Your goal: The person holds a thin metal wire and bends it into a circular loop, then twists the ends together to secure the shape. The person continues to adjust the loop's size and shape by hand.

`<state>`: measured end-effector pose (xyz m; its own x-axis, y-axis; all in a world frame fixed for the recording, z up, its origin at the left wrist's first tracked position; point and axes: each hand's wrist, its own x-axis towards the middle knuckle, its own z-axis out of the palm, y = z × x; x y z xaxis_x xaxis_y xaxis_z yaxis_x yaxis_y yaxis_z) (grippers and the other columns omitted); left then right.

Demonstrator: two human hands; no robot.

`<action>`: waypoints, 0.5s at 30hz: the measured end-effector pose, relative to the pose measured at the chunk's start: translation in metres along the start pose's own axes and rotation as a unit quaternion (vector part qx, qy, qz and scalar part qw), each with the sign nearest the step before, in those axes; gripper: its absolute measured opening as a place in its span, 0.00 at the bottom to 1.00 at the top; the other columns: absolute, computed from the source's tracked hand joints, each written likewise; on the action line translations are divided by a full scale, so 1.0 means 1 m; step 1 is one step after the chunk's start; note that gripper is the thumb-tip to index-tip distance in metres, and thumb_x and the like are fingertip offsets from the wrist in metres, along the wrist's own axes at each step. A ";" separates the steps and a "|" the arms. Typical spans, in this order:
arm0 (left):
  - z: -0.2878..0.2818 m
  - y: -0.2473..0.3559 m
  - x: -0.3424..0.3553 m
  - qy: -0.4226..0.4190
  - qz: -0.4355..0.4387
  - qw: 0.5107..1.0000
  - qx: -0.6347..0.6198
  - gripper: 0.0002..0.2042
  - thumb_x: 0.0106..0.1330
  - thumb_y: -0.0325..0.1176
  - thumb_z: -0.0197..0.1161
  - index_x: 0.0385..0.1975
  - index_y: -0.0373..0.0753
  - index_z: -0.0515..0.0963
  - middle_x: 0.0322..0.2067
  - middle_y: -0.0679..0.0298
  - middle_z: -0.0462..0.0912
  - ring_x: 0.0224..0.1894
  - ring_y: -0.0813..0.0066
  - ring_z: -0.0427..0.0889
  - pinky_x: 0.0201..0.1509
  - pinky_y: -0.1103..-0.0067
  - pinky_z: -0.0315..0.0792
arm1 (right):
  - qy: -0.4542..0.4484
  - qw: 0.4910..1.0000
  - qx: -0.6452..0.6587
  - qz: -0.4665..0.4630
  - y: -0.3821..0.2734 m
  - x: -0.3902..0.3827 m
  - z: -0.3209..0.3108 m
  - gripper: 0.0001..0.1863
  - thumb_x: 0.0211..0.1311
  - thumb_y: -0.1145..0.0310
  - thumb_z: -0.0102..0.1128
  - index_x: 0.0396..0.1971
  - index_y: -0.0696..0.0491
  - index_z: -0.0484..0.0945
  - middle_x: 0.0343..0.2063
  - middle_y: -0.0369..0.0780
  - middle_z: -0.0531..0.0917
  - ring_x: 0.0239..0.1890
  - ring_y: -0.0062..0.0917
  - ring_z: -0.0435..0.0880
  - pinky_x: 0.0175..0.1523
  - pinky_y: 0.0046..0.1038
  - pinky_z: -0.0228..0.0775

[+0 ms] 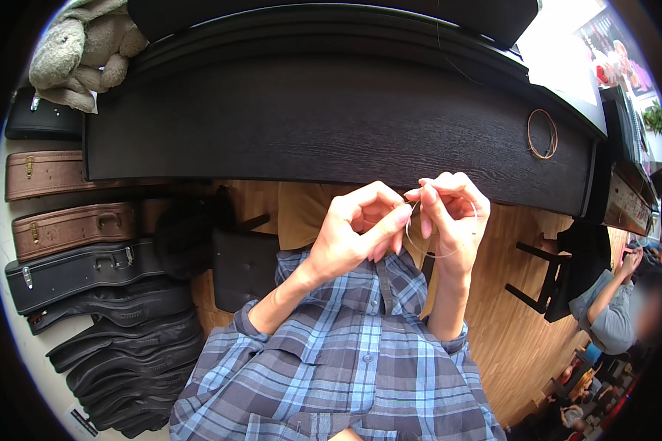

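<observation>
Both hands are in a fingertip pinch, left hand and right hand, on a thin translucent string that loops below and across the right palm. Copper-coloured coil on the black tabletop looks done; I'd say this loop still needs closing up. Elbows bent, hands chest-front by the near edge, fingertips almost meeting.

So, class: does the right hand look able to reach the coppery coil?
Probably yes: nothing visible stands between the right hand and the coppery coil, though that hand holds a thin, pale strand.
</observation>
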<state>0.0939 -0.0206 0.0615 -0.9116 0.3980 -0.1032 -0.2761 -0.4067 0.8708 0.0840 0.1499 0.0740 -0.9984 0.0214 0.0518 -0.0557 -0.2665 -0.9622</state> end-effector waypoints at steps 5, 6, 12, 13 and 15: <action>0.004 0.014 0.001 0.024 -0.008 0.998 0.057 0.05 0.70 0.28 0.66 0.40 0.34 0.80 0.23 0.65 0.85 0.21 0.87 0.81 0.19 0.88 0.68 | -0.027 0.998 0.019 -0.048 0.004 -0.002 -0.005 0.05 0.62 0.85 0.67 0.36 0.60 0.84 0.33 0.44 0.87 0.24 0.17 0.82 0.28 0.16 0.73; 0.005 0.014 0.001 0.036 0.009 0.996 0.076 0.05 0.70 0.27 0.66 0.40 0.34 0.80 0.24 0.63 0.86 0.21 0.86 0.82 0.20 0.88 0.70 | -0.032 0.997 0.033 -0.059 0.005 -0.002 -0.005 0.06 0.61 0.85 0.66 0.36 0.60 0.84 0.33 0.44 0.87 0.25 0.18 0.83 0.29 0.17 0.75; 0.012 0.012 -0.001 0.093 0.112 0.970 0.197 0.06 0.68 0.23 0.66 0.42 0.32 0.80 0.28 0.61 0.89 0.23 0.82 0.86 0.24 0.87 0.77 | -0.027 0.989 -0.023 -0.143 0.011 -0.002 -0.008 0.09 0.57 0.88 0.67 0.35 0.61 0.85 0.32 0.45 0.87 0.32 0.24 0.87 0.35 0.22 0.82; 0.014 0.011 -0.001 0.099 0.126 0.970 0.184 0.06 0.68 0.22 0.67 0.42 0.33 0.80 0.27 0.61 0.88 0.23 0.81 0.86 0.23 0.86 0.77 | -0.023 0.989 -0.041 -0.143 0.011 -0.003 -0.009 0.09 0.56 0.88 0.68 0.35 0.61 0.85 0.32 0.45 0.87 0.32 0.24 0.87 0.35 0.22 0.82; 0.016 0.010 -0.001 0.107 0.164 0.958 0.208 0.06 0.68 0.22 0.67 0.42 0.33 0.80 0.26 0.62 0.88 0.22 0.82 0.86 0.23 0.86 0.77 | -0.011 0.987 -0.067 -0.148 0.010 -0.004 -0.009 0.09 0.55 0.88 0.69 0.34 0.61 0.85 0.32 0.44 0.87 0.32 0.24 0.87 0.35 0.22 0.81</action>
<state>0.0971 -0.0120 0.0777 -0.9825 0.1090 0.1510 0.1404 -0.0993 0.9851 0.0879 0.1558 0.0612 -0.9388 0.0572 0.3397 -0.3443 -0.1229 -0.9308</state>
